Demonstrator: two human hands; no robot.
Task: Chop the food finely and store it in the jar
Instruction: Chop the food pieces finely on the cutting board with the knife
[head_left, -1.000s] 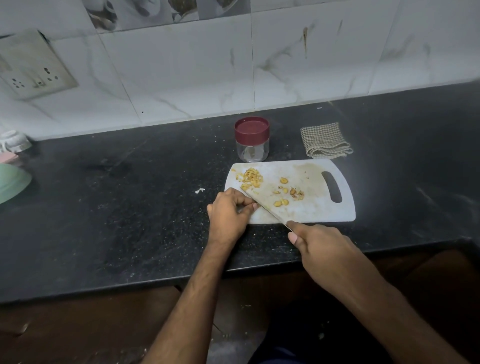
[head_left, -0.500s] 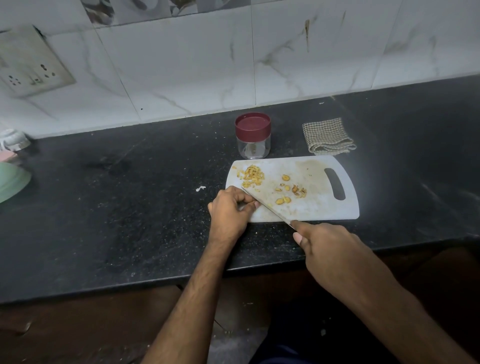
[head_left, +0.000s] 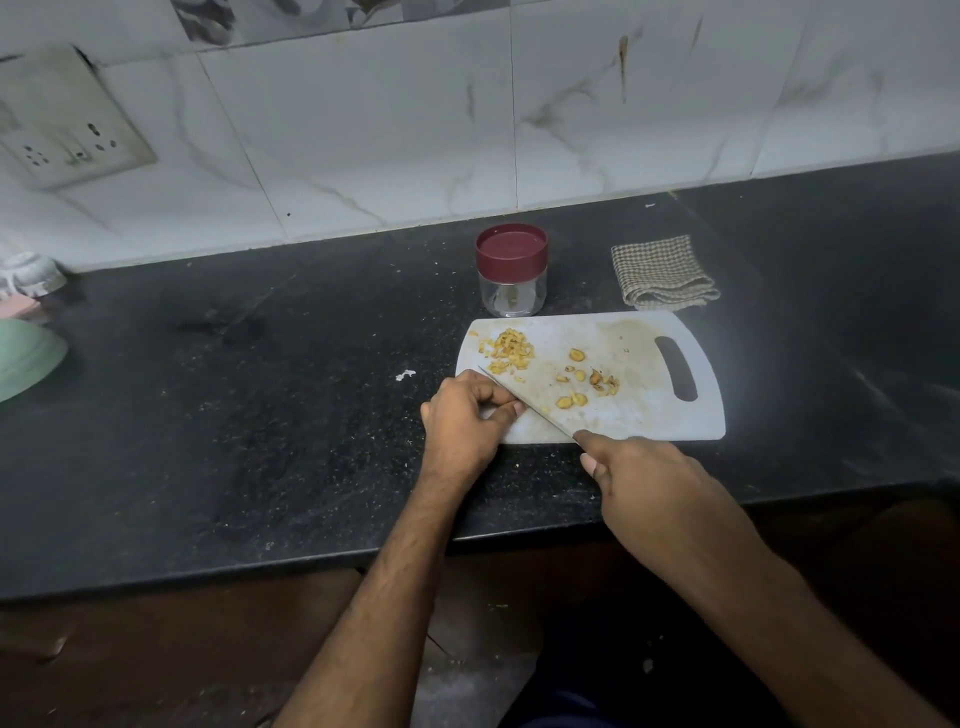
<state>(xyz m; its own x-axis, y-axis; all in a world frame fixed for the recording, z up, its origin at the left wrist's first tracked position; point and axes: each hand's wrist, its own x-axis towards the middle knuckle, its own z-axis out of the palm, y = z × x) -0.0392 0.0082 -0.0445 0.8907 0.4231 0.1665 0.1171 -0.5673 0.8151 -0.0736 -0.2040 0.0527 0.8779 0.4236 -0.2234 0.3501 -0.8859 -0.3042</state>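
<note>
Plainly the chopping step is in hand, with storing not yet begun: the jar (head_left: 511, 273) stands upright just beyond the far left corner of the white cutting board (head_left: 644, 415), its maroon lid (head_left: 511, 244) on and its clear body looking nearly empty. On the board the food lies in two lots: a heap of finely chopped yellow bits (head_left: 510, 352) near the far left corner, and several coarser yellow-brown pieces (head_left: 584, 379) scattered about the middle. The right hand (head_left: 657, 488), at the board's near edge, has its fingers curled round the handle of a knife (head_left: 524, 405), the forefinger stretched toward the blade, which runs slantwise to the board's left edge. The left hand (head_left: 465, 421) sits at the near left corner with fingers curled, fingertips against the blade's side; whether they pinch a piece of food there I cannot tell. My judgement is that the next move calls for bringing the coarse pieces under the blade and cutting them as fine as the heap, keeping fingertips back from the edge. Only then need the lid come off. A folded checked cloth (head_left: 662, 275) lies on the black counter (head_left: 260, 415) beyond the board's far right corner.
</note>
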